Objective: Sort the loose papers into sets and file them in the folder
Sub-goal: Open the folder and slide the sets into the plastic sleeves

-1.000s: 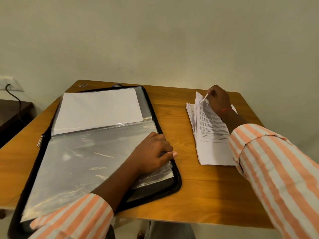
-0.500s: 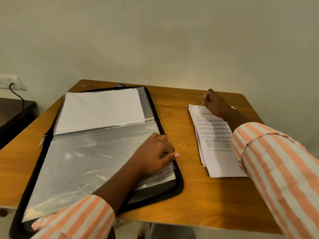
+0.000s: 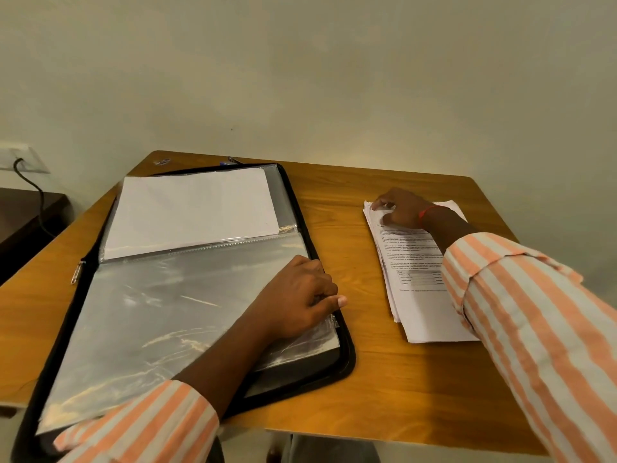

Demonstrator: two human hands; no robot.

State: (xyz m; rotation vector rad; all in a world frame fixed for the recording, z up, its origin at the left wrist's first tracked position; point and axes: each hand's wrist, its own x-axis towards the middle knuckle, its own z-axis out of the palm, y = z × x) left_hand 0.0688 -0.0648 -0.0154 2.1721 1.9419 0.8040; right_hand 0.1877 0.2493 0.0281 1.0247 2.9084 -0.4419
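- Where the wooden bench [image 3: 384, 396] meets a bare wall [image 3: 334, 78], the folder [image 3: 349, 359] lies open at left, the papers [image 3: 424, 315] at right.
- Left hand [image 3: 297, 299] lies curled on a sleeve [image 3: 167, 312] edge; grip unclear.
- Right hand [image 3: 400, 208] pinches the papers' far corner.

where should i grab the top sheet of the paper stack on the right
Pinch its far left corner, coming in from above: the paper stack lies flat with its sheets fanned there, so one edge can be lifted; the right hand rests at that corner.
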